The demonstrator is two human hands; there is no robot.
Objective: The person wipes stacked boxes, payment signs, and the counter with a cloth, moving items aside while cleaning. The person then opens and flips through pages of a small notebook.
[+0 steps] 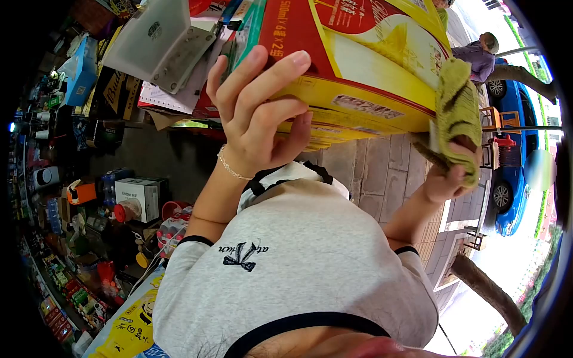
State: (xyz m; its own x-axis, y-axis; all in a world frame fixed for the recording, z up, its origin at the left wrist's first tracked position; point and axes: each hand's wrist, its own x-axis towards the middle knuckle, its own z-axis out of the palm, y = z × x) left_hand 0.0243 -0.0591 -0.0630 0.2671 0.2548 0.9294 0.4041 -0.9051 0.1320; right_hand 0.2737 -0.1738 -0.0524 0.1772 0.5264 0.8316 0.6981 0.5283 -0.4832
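A large yellow and red carton (pixel 382 53) fills the upper middle. My left hand (pixel 259 110) is at its left corner, fingers bent and apart, with nothing gripped between them; whether the fingertips touch the carton is unclear. At the carton's right end, my right hand (pixel 447 182) is closed round a green cloth (pixel 458 107). The cloth lies bunched against that end, and part of the hand is hidden behind it.
A translucent plastic container (pixel 158 45) stands left of the carton among papers and boxes. Lower left are a white box (pixel 138 200) and shelves of goods. To the right, beyond the paving (pixel 382 164), are a person (pixel 477 56), wooden chairs, tree trunks and a blue car (pixel 513 155).
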